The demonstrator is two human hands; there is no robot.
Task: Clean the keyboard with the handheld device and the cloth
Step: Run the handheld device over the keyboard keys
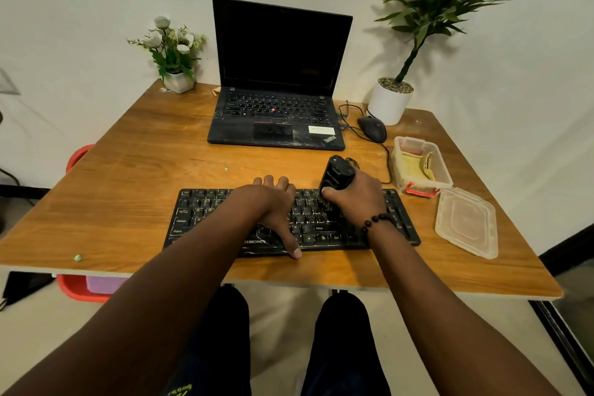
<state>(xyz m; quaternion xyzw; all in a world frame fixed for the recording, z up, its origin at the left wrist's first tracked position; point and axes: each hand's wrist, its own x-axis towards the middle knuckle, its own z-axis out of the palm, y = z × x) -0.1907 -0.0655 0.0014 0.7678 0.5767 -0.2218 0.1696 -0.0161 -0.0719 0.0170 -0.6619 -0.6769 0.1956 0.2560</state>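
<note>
Keyboard [398,222] lies on the wooden surface [128,202] under both hands: left hand [273,206] pressed flat and unclenched on its middle, right hand [356,199] grasping the black handheld device [336,173] against its right keys.

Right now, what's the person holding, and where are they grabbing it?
The right hand grips the black handheld device around its lower body, over the keyboard. The left hand holds nothing; it lies flat on the keys.

- One camera sat on the person's head and looked forward and down.
- The table [135,170] was close, its far edge at twelve o'clock, knees at six.
</note>
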